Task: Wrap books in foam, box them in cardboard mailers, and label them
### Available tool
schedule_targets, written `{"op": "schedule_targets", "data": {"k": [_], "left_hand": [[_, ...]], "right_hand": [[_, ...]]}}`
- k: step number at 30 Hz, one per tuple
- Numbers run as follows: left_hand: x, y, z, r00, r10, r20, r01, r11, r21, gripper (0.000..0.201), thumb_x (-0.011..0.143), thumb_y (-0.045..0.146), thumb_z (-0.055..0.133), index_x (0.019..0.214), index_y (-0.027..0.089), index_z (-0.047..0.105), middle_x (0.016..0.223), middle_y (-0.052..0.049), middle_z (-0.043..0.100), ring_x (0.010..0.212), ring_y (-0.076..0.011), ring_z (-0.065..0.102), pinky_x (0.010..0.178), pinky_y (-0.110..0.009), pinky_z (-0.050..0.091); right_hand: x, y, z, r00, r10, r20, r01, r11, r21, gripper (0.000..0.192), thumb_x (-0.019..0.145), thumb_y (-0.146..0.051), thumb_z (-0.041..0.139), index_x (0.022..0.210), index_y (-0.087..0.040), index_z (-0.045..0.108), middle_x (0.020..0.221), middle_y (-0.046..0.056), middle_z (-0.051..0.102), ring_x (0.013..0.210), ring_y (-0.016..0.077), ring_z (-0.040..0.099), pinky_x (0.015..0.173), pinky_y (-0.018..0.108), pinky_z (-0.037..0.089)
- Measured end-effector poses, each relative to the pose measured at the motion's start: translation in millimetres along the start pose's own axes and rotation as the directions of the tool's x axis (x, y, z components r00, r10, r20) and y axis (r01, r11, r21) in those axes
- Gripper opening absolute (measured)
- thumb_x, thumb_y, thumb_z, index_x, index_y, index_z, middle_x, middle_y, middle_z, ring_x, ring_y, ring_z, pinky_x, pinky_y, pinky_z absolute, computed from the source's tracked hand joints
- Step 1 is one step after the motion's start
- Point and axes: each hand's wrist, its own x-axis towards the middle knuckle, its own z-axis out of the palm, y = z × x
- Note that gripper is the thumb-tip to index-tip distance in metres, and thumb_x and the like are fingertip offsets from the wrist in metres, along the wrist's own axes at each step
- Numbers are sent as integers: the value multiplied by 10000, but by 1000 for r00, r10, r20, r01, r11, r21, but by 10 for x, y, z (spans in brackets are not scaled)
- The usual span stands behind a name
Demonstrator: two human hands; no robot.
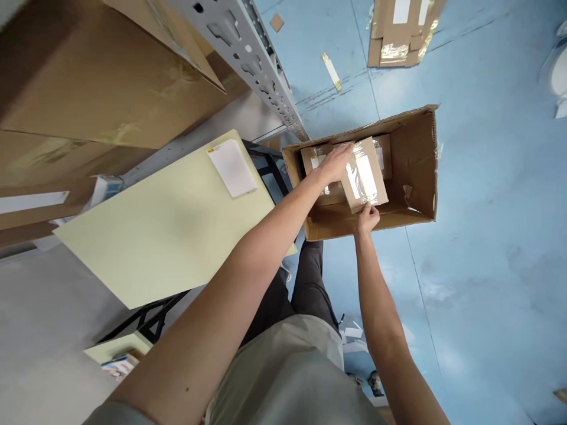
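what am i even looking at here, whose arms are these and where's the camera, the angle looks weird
There is no machine here. The single picture comes from a camera worn on a person's head, looking down, so the two bare arms are the wearer's own and the view tilts.

Both hands reach into an open brown cardboard box standing on the blue floor. The left hand lies on top of a flat brown cardboard packet with clear tape, while the fingers of the right hand pinch its near edge. More packets lie beneath it.

To the left stands a pale yellow table with a white card on it, and a grey metal shelf post beside large cartons. Another taped carton lies farther off on the floor.
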Motion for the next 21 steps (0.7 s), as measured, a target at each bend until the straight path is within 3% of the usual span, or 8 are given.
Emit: {"op": "schedule_targets", "data": {"k": [4, 6, 9, 11, 15, 17, 21], "left_hand": [[193, -144, 127, 1000, -12, 4, 12, 999, 43, 936, 1004, 114, 568, 1866, 178, 208, 1939, -145, 243, 1821, -332, 152, 1486, -549, 152], [113, -118, 213, 999, -47, 15, 46, 997, 69, 896, 998, 63, 548, 1845, 150, 271, 1930, -156, 267, 1818, -330, 171, 1485, -552, 167], [-292, -4, 397, 985, -135, 106, 124, 987, 106, 747, 1020, 34, 538, 1759, 52, 432, 1810, -237, 479, 1720, -354, 427, 1450, -536, 295], [-684, 87, 552, 959, -217, 183, 200, 974, 107, 591, 1062, 28, 483, 1643, 39, 588, 1573, -250, 713, 1487, -335, 687, 1380, -527, 406], [-1436, 268, 828, 921, -291, 259, 287, 957, 54, 520, 1054, 11, 518, 1533, 83, 705, 1255, -178, 862, 1258, -275, 807, 1398, -488, 348], [-1713, 358, 903, 933, -277, 231, 280, 960, 18, 538, 1052, 20, 523, 1558, 92, 691, 1223, -167, 871, 1218, -266, 821, 1379, -466, 373], [-2086, 503, 951, 971, -217, 98, 224, 972, -71, 598, 1044, 10, 488, 1606, 130, 652, 1377, -155, 838, 1273, -251, 800, 1346, -432, 426]], "right_hand": [[315, 185, 372, 998, 59, -14, -59, 998, 10, 490, 1147, -583, 470, 1251, -176, 722, 1168, 154, 803, 1197, 285, 772, 967, 387, 694], [484, 216, 529, 978, 162, 128, -174, 981, 89, 393, 1154, -451, 498, 1398, -205, 682, 1313, 125, 800, 1269, 225, 767, 1025, 342, 683], [687, 207, 632, 879, 322, 352, -374, 923, 89, 387, 1112, -285, 569, 1488, -242, 650, 1452, 92, 771, 1253, 168, 798, 1055, 313, 678], [748, 188, 590, 831, 368, 416, -423, 905, 45, 433, 1087, -238, 592, 1517, -247, 649, 1557, 104, 726, 1270, 166, 808, 1091, 330, 670], [678, 161, 350, 819, 307, 485, -315, 947, -69, 493, 1110, -278, 565, 1599, -308, 623, 1757, 80, 590, 1445, 167, 735, 1200, 371, 614], [579, 153, 211, 821, 286, 494, -223, 957, -184, 492, 1132, -325, 540, 1617, -301, 620, 1782, 87, 567, 1480, 184, 715, 1216, 386, 603], [321, 151, -66, 830, 271, 487, -112, 937, -331, 535, 1120, -424, 600, 1612, -219, 645, 1718, 159, 630, 1497, 252, 707, 1242, 427, 586]]}}
